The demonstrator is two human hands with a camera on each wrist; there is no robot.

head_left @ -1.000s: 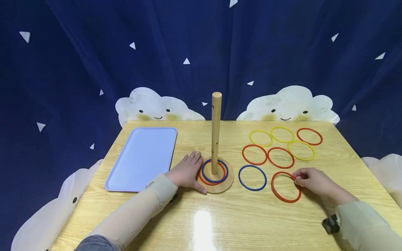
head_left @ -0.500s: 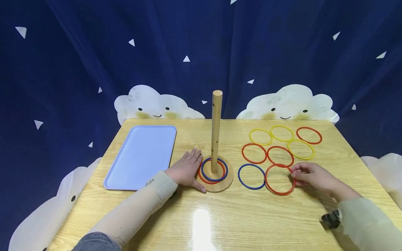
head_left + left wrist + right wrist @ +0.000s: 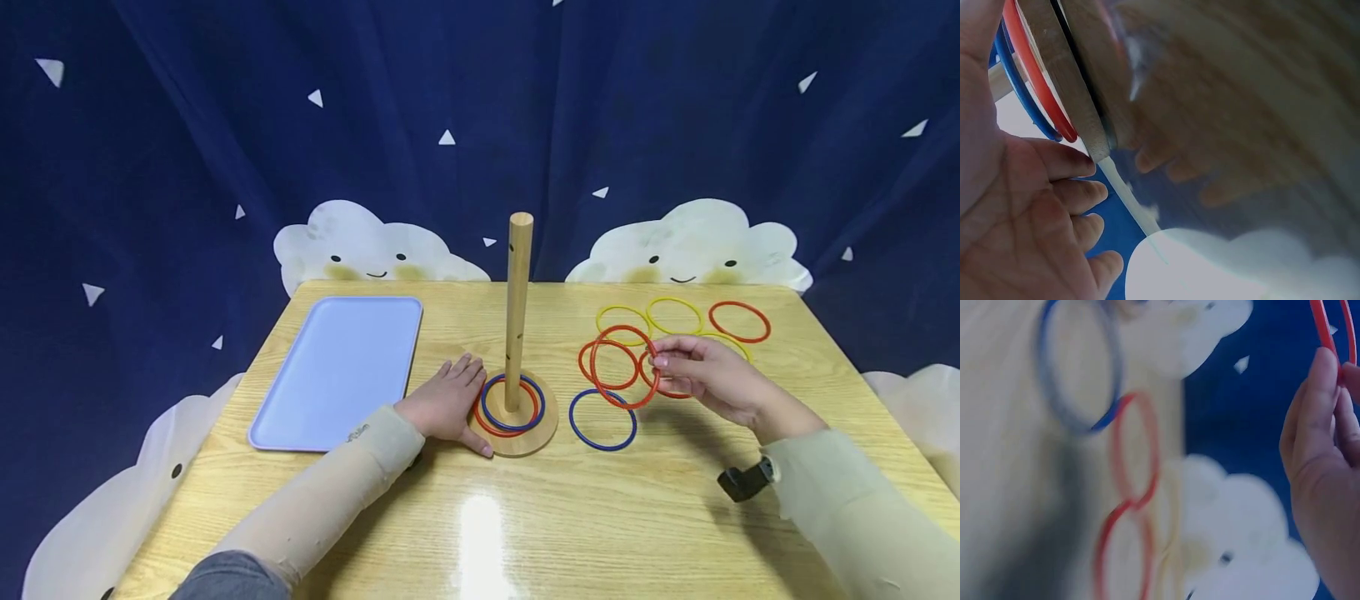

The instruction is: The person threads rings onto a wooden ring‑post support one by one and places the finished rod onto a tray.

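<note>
Right hand pinches a red ring by its edge, middle clear; left hand, fingers extended, touches the wooden base, seemingly steadying it

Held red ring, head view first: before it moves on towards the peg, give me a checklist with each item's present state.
1. Grip: ok. The right hand pinches the held red ring at its rim.
2. Raised off the table: ok.
3. Only one ring pinched: cannot tell. The head view shows one outline; the right wrist view crops it.
4. Base steadied: ok. The left hand rests against it.
5. Peg top uncovered: ok.
6. Ring lined up over the peg: not ok. It is off to the right.
</note>
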